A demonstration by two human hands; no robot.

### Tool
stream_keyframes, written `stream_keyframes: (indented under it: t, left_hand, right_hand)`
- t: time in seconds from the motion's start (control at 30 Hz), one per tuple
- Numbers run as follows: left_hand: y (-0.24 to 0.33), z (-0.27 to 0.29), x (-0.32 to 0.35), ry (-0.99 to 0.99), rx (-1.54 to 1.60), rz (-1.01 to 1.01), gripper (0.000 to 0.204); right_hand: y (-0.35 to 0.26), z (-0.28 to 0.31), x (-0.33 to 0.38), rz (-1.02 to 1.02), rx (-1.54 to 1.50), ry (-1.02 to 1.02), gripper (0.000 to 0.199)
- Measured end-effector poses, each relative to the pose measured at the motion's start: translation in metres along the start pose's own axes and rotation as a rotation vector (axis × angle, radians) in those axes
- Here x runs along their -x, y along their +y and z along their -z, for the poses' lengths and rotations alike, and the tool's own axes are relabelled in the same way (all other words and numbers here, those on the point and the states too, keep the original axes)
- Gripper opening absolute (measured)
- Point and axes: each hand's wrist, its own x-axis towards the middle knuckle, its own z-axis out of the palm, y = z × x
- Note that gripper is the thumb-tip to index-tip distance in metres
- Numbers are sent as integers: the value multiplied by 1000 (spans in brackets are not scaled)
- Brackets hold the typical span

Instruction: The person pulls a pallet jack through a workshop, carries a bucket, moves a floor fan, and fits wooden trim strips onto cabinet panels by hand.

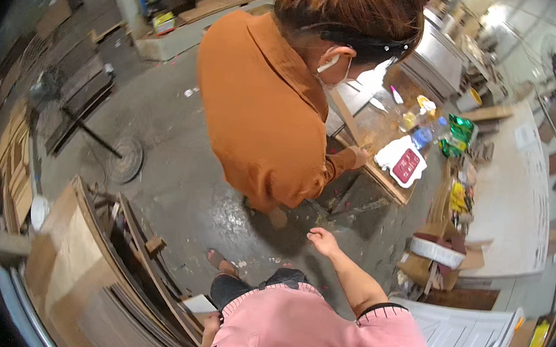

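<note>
My right hand is out in front of my pink shirt, above the grey floor. Its fingers are curled in, and anything inside them is too small to make out. Low at my left side, my left hand is closed at the edge of a white flat piece, beside leaning boards. Its fingertips are partly hidden. A co-worker in an orange-brown shirt bends over a wooden table ahead of me. Their hand is at a wooden strip on the table's near edge.
On the table are a dark red tray on white cloth, a plastic bottle and a green packet. A stand with a round base is on the left. White panelled doors and an open carton are on the right.
</note>
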Motion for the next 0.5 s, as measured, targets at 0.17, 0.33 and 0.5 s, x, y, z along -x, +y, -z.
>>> stream_keyframes:
  t: [0.17, 0.33, 0.5]
  left_hand:
    - [142, 91, -66, 24, 136, 27, 16]
    - [292, 155, -87, 83, 189, -214, 15]
    - [357, 176, -113, 72, 169, -155, 17]
  right_hand:
    - [5, -78, -6, -146, -174, 9, 37]
    - [-63, -143, 8, -207, 166, -244, 43]
    - [-170, -206, -29, 23, 157, -220, 51]
